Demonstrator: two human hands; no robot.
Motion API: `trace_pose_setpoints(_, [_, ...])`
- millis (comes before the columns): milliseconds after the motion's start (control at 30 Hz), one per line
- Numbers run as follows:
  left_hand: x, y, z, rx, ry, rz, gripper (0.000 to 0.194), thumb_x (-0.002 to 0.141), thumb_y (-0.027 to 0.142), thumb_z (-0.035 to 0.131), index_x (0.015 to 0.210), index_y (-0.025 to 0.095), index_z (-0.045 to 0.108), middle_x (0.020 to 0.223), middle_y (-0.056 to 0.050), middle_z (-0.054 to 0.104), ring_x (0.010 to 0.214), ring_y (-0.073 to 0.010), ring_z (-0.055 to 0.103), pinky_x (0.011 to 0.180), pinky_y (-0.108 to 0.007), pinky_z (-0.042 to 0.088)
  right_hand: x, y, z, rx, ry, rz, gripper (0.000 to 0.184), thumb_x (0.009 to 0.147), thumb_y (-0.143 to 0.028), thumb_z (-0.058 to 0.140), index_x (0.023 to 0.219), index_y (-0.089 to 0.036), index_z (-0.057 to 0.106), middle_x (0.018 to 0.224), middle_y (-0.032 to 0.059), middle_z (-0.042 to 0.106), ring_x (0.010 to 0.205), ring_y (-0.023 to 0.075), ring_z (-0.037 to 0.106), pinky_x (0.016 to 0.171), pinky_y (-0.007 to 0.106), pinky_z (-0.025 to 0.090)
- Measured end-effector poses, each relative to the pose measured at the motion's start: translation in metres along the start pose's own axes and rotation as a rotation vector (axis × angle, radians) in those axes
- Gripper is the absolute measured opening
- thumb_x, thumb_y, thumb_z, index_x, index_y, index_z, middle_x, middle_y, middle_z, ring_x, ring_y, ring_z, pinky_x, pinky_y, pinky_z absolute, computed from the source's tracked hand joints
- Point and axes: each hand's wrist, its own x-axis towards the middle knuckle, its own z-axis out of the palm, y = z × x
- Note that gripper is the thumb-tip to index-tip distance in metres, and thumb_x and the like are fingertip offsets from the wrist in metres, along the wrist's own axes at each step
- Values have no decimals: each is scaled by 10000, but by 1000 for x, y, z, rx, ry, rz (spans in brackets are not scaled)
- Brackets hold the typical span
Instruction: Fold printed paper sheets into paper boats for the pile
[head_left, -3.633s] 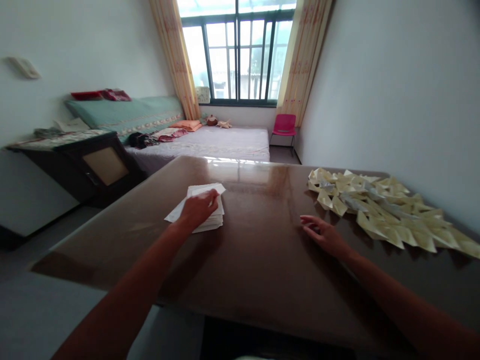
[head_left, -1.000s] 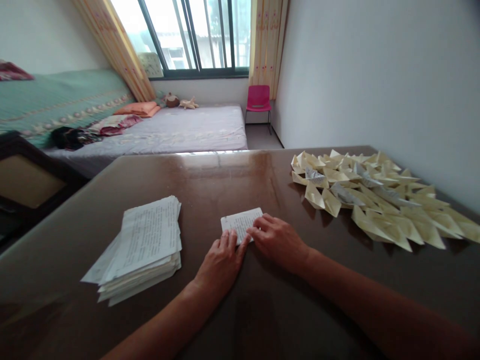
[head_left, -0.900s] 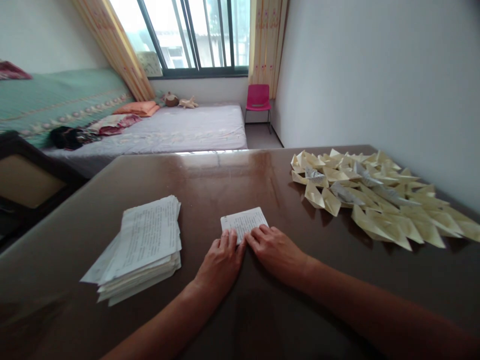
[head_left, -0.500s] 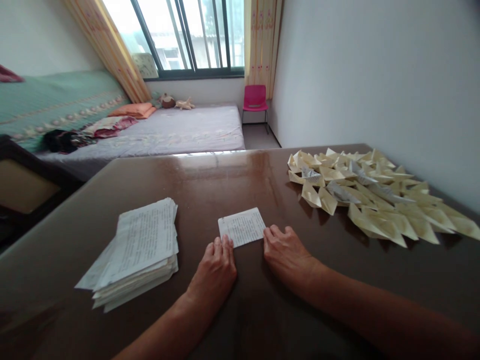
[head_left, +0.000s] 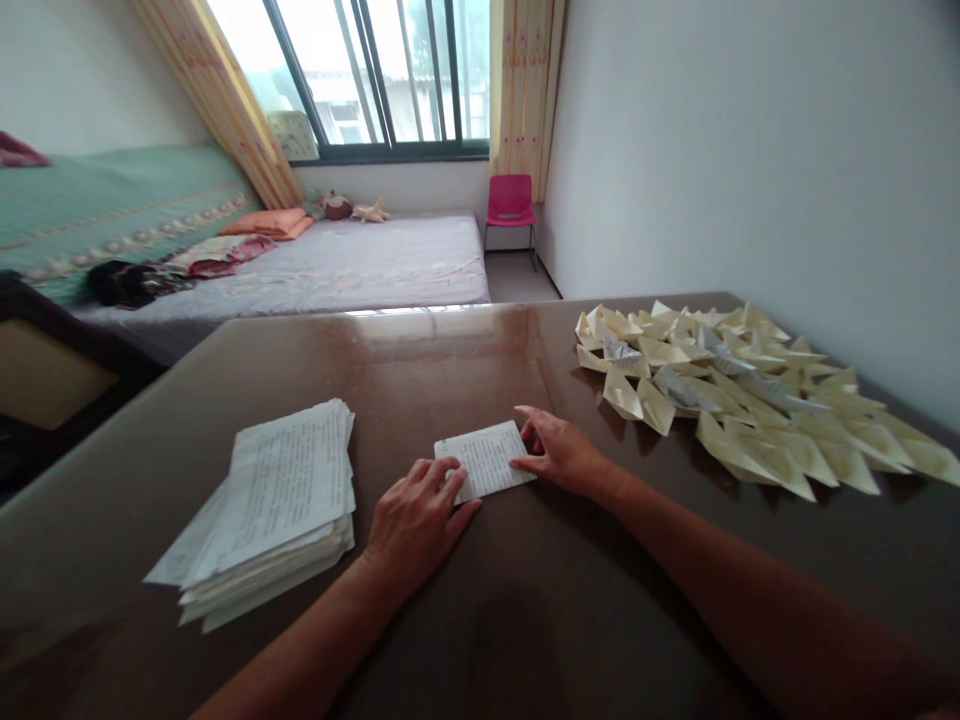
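Folded paper [head_left: 489, 460] lies approx. mid-table [head_left: 442, 375], well apart from the far edge; prob. light, soft, easily creased, may slide on glossy top; best to pinch its right edge; L hand [head_left: 416, 500] rests fingers on its left part, thumb apart; R hand [head_left: 559, 450] holds thumb & forefinger spread at right edge; inner layers hidden; near table edge not visible.

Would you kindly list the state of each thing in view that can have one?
Printed sheet: folded into a small rectangle, lying flat.
Left hand: palm down, resting on the sheet's left part.
Right hand: open, at the sheet's right edge.
Paper stack: uneven edges, print showing on top.
Paper boats: folded, clustered together.
Curtains: drawn aside.
Pink chair: upright.
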Motion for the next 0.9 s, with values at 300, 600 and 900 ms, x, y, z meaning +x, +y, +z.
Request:
trace_pose_setpoints(300, [1,-6,13,-61,88,77,226,896,400,551,1050,260,639,1145,-23,644,1023,-199,577,794,-307,507,1,-3,-4,-235,270,-168,564,814,-454,633,1290,-191,484,1301,137,522,1176,294,472,904,426,428])
trace_pose_setpoints(600, [2,-7,19,-76,107,94,187,914,366,531,1022,272,651,1125,3,658,1026,-194,579,803,-310,511,17,5,7,-121,248,-161,147,778,-326,699,825,-200,638,1059,59,657,1040,240,515,846,391,405])
trace_pose_setpoints(900, [6,-14,21,-67,152,43,274,913,306,526,1168,244,606,1201,-47,625,1112,-229,543,885,-363,519,4,-4,-1,-123,328,-252,242,945,-373,481,1026,-296,695,971,9,721,884,168,631,800,289,450])
